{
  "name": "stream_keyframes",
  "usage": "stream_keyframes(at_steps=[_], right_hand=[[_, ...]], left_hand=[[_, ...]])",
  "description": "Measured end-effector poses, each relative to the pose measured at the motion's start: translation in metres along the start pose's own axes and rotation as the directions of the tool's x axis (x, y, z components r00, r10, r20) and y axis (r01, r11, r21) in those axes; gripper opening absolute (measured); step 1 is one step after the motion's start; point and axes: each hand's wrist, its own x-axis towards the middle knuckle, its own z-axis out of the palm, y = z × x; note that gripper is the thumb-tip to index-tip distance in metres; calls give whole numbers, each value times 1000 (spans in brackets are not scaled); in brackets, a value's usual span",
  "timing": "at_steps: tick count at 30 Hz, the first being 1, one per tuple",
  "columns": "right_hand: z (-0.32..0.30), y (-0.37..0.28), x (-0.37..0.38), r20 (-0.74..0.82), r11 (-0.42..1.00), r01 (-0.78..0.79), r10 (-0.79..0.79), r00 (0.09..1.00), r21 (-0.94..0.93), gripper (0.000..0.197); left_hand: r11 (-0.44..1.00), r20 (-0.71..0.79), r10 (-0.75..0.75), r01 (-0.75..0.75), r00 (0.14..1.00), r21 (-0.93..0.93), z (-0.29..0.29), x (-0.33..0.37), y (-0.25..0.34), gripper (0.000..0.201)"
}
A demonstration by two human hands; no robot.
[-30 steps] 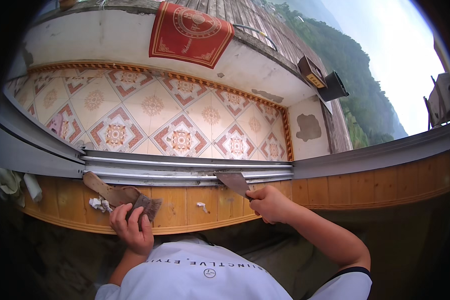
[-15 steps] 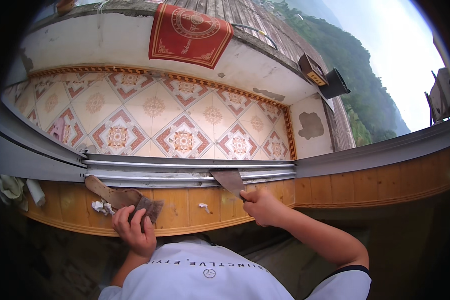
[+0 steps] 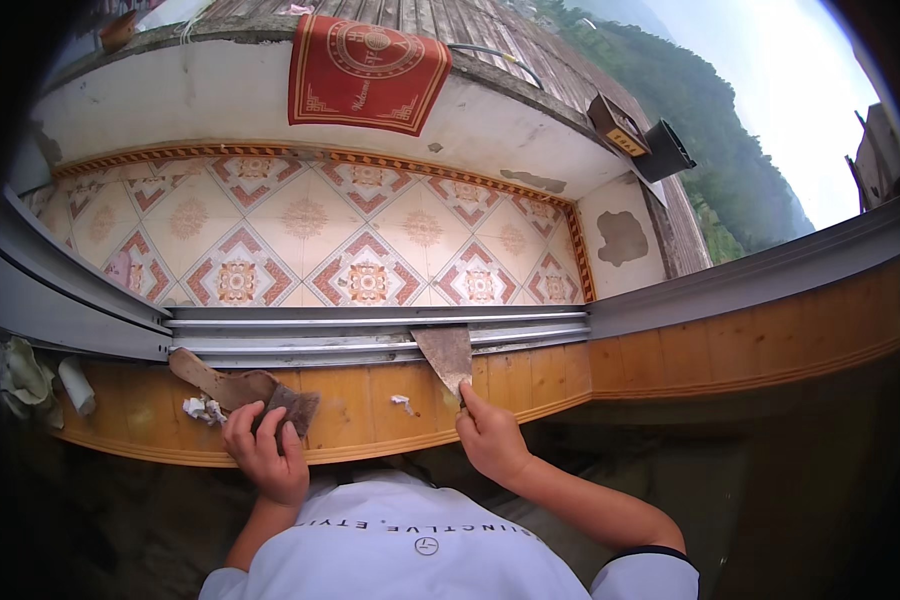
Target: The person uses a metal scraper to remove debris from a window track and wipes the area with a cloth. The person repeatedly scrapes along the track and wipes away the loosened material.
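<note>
My right hand (image 3: 492,442) grips the handle of a putty knife (image 3: 444,352), index finger stretched along it. The wide, stained blade lies across the grey metal window track (image 3: 300,350), its far edge over the rails. On the left, my left hand (image 3: 268,455) is closed around the head of a wooden-handled brush (image 3: 220,384) resting on the wooden sill (image 3: 355,420). Its dark bristles point right and the handle reaches the track. Crumpled white paper (image 3: 203,409) lies beside the brush, and a small white scrap (image 3: 401,402) sits between my hands.
Past the track is a patterned tile floor (image 3: 305,220) with a low white wall behind it. A red mat (image 3: 368,75) hangs over that wall. A black bucket (image 3: 665,152) stands at the far right. Pale cloth (image 3: 25,378) and a white roll (image 3: 76,386) lie at the left.
My right hand has moved left, and the putty knife has turned, its blade now pointing more straight away from me. My left hand and the brush have hardly shifted.
</note>
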Motion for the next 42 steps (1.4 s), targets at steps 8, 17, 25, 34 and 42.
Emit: stream_keyframes(at_steps=[8, 17, 25, 34, 42], right_hand=[[14, 9, -7, -95, 998, 64, -65, 993, -14, 42], [12, 8, -12, -79, 999, 36, -34, 996, 34, 43], [20, 19, -24, -128, 993, 105, -98, 987, 46, 46], [30, 53, -36, -186, 964, 254, -236, 954, 79, 50], [28, 74, -31, -169, 873, 477, -458, 873, 97, 52]], left_hand=[[1000, -31, -9, 9, 999, 5, 2, -1, 1, 17], [999, -53, -7, 9, 999, 35, 4, 0, 3, 15], [998, -74, -12, 16, 997, 59, 6, -1, 5, 15], [998, -109, -12, 19, 994, 58, 8, -1, 8, 17], [998, -213, -32, 42, 976, 42, 5, -2, 5, 19]])
